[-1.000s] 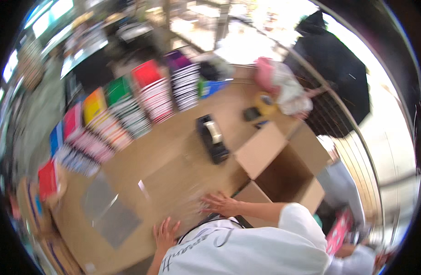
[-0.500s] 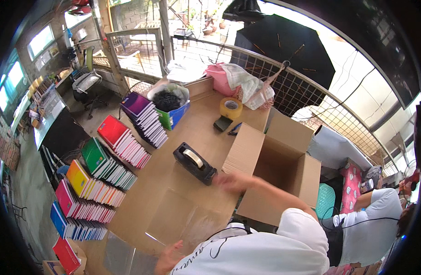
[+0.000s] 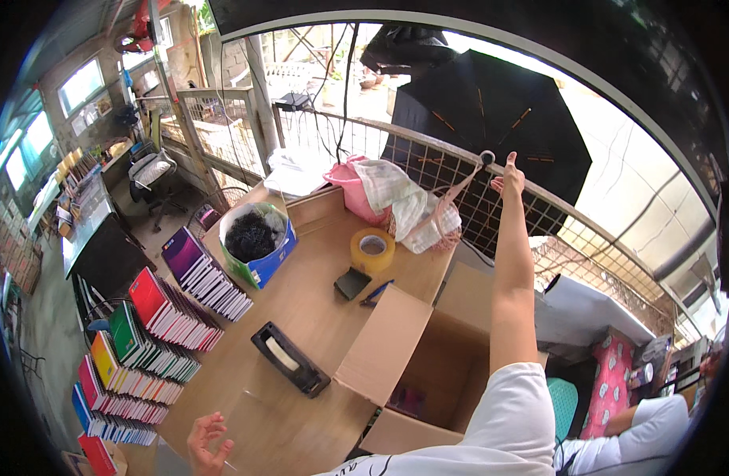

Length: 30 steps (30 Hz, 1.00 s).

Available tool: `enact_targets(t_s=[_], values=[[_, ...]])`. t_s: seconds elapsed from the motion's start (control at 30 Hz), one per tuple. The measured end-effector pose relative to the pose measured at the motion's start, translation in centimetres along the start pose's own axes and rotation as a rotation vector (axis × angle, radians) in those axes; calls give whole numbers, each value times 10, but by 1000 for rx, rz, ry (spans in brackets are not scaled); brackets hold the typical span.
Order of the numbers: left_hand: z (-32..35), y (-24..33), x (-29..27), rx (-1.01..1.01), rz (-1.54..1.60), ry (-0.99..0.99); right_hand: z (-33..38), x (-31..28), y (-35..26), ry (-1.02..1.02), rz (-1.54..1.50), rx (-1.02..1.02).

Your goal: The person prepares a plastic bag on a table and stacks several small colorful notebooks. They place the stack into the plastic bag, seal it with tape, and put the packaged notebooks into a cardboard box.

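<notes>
My right hand (image 3: 510, 173) is stretched far out and up to the metal railing (image 3: 459, 151), its fingers at the handle of a black umbrella (image 3: 499, 111) that hangs beyond the rail. Whether the fingers grip the handle I cannot tell. My left hand (image 3: 208, 441) hovers low over the wooden table (image 3: 317, 317), fingers spread, holding nothing. An open cardboard box (image 3: 436, 357) stands at the table's right edge, below my right arm. A black tape dispenser (image 3: 289, 358) lies between my left hand and the box.
Rows of coloured books (image 3: 154, 325) line the table's left side. A roll of tan tape (image 3: 372, 250), a small black object (image 3: 352, 282), a blue-green tub of dark stuff (image 3: 257, 238) and a pink bag with cloth (image 3: 388, 202) sit at the far end. A seated person (image 3: 658, 420) is at the lower right.
My right hand left the box flap and rose to the railing by the umbrella handle. My head has tilted up, so more of the railing and yard shows. My left hand stays low.
</notes>
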State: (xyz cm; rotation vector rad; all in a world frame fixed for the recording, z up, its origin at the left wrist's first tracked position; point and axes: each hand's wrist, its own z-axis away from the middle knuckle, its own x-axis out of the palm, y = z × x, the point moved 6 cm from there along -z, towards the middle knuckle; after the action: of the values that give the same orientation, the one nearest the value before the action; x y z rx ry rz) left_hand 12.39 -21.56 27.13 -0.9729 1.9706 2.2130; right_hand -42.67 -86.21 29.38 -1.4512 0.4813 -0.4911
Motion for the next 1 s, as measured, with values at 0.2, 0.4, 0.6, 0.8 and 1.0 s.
enact_targets(t_s=[0.2,0.4,0.6,0.8,1.0], values=[[-30,12,17,-54,10,0,-43,50,12,-25,65,217],[-74,33,32,48,-109,-90,-66,66,33,-404,-295,256],[-91,13,44,98,18,-130,14,51,73,-591,-445,13],[-106,-4,59,142,7,-168,74,17,161,-712,-316,26],[-105,7,82,187,-52,-228,110,51,183,-1004,322,-111]])
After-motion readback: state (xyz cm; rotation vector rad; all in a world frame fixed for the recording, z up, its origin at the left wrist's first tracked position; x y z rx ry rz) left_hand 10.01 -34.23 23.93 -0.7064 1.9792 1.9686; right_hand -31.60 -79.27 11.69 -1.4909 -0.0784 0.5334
